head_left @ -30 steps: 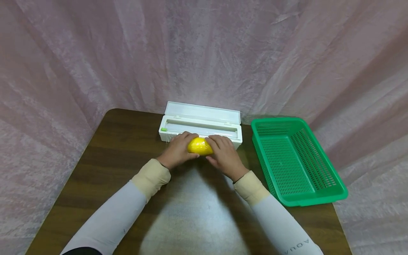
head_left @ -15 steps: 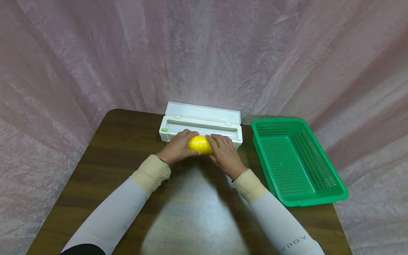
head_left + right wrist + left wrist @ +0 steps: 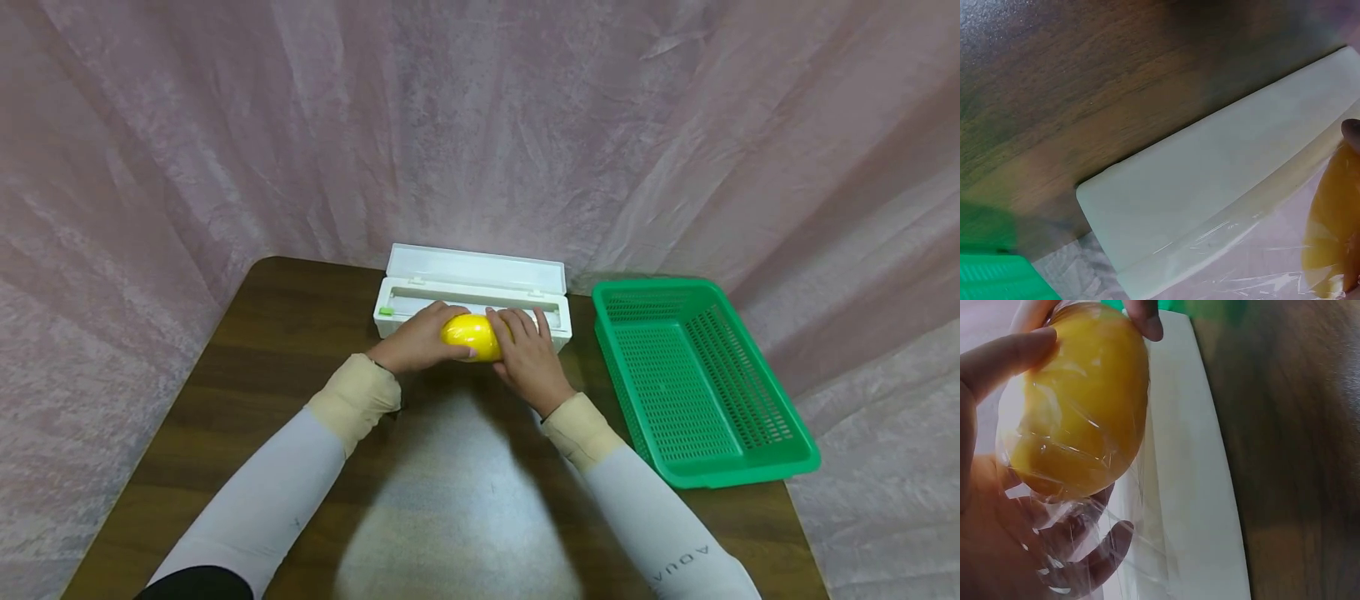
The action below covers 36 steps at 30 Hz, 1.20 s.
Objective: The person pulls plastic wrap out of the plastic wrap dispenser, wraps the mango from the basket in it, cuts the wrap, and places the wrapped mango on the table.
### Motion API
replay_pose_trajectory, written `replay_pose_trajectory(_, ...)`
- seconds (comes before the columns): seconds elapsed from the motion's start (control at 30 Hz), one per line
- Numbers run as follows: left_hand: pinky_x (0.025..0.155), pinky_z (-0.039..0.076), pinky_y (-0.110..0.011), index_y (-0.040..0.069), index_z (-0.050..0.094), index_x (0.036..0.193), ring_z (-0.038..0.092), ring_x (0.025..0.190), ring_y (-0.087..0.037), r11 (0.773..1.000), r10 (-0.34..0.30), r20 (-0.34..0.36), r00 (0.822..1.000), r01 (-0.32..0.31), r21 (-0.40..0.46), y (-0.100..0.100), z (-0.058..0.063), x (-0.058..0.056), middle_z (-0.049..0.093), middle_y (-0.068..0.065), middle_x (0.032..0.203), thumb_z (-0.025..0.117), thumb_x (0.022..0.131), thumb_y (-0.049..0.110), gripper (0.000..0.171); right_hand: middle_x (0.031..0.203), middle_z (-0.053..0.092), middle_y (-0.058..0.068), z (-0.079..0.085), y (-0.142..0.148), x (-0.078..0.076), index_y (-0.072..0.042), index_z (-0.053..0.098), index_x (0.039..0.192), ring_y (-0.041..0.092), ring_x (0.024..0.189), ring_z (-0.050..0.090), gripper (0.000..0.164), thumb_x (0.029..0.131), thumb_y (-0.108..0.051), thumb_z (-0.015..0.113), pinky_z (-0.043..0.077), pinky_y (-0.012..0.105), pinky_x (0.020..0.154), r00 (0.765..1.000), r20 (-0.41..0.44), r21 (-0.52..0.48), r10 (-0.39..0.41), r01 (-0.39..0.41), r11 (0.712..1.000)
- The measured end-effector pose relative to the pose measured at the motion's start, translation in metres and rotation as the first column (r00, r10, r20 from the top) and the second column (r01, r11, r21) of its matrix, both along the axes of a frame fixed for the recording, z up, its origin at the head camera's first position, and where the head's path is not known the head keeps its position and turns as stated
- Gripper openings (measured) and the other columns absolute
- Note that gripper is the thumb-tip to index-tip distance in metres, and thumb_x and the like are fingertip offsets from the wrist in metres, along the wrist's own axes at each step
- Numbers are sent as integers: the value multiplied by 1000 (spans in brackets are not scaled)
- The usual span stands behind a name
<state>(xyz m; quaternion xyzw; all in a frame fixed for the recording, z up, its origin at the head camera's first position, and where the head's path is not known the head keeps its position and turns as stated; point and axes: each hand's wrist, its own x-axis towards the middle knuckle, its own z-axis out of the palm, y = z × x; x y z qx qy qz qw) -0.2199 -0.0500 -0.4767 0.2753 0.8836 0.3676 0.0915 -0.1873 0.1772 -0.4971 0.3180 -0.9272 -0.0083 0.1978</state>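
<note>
A glossy yellow oval fruit [image 3: 472, 335], covered in clear cling film, is held above the front edge of a white cling film dispenser [image 3: 381, 321]. My left hand [image 3: 422, 337] grips its left end, thumb toward me. In the left wrist view, loose film [image 3: 1072, 550] trails from the fruit [image 3: 1085, 406] over that hand's curled fingers. My right hand [image 3: 531, 360] holds the right end between thumb and fingers, its other fingers spread over the dispenser. Film stretches between fruit and dispenser [image 3: 1210, 169] in the right wrist view, where most of the right hand is out of frame.
The dispenser's lid [image 3: 476, 265] stands raised at the back, and a small green piece [image 3: 386, 311] sits at its left end. To the right, a green plastic basket [image 3: 652, 433] stands on the brown wooden table [image 3: 300, 317]. A pinkish curtain [image 3: 480, 125] hangs behind.
Both hands and the fruit have shifted slightly away from me. The right hand's fingers have spread and lifted a little. The dispenser and its lid have moved very slightly.
</note>
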Motion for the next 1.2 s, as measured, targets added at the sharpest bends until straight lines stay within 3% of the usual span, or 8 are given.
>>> replay_pose_trajectory(0.23,77,44,-31,19,52,123,45,93,-14,999,-35,72,997,35,-5,0,7,-6,48,1,107,70,80,49,55,129,41,14,0,0,-3,-5,25,145,32,118,37,100,69,-35,83,9,55,107,1000,-18,-6,2,-2,1000)
replay_pose_trajectory(0.37,81,43,-35,17,34,144,47,97,-17,999,-14,106,994,19,-42,-1,10,-6,45,-5,123,68,81,51,79,125,43,14,1,0,-6,-4,29,143,33,113,40,97,68,-37,82,10,55,107,1000,-3,-8,6,-6,1000)
replay_pose_trajectory(0.43,84,41,-39,17,19,150,46,103,-19,997,16,78,997,-10,-72,0,12,-4,41,-9,133,68,80,52,92,124,44,14,2,0,-7,-4,30,141,33,110,41,96,68,-38,82,12,55,106,1000,12,-13,5,-5,1000)
replay_pose_trajectory(0.5,90,37,-44,17,13,151,42,113,-22,991,40,-34,999,-44,-128,2,13,1,34,-11,140,69,78,55,100,122,45,14,4,0,-8,-3,31,140,33,109,42,94,68,-38,80,14,55,106,1000,24,-17,3,-3,1000)
replay_pose_trajectory(0.57,95,32,-50,14,16,150,34,123,-26,977,35,-212,977,-78,-198,5,14,7,31,-13,143,71,74,56,103,121,46,14,6,0,-9,-3,32,139,33,108,43,92,68,-38,79,16,55,105,1000,31,-25,5,-4,1000)
replay_pose_trajectory(0.67,98,25,-55,10,28,145,24,131,-32,949,-16,-465,885,-132,-285,11,14,16,30,-17,142,78,68,55,102,120,47,14,11,0,-10,-2,34,137,33,107,43,89,68,-37,78,17,56,105,999,38,-43,9,-7,999)
replay_pose_trajectory(0.77,98,24,-56,10,33,143,26,128,-34,935,-67,-562,825,-145,-324,16,12,21,33,-17,137,84,63,47,102,120,47,14,14,2,-12,-3,35,136,33,109,43,88,67,-37,79,16,56,105,999,51,-50,5,-3,999)
replay_pose_trajectory(1.2,89,31,-51,17,29,144,41,106,-33,923,-84,-573,816,-153,-353,19,0,5,40,-15,121,83,66,28,96,115,50,12,22,1,-20,-7,37,135,30,106,45,85,68,-42,75,20,55,103,993,110,-80,28,-20,997)
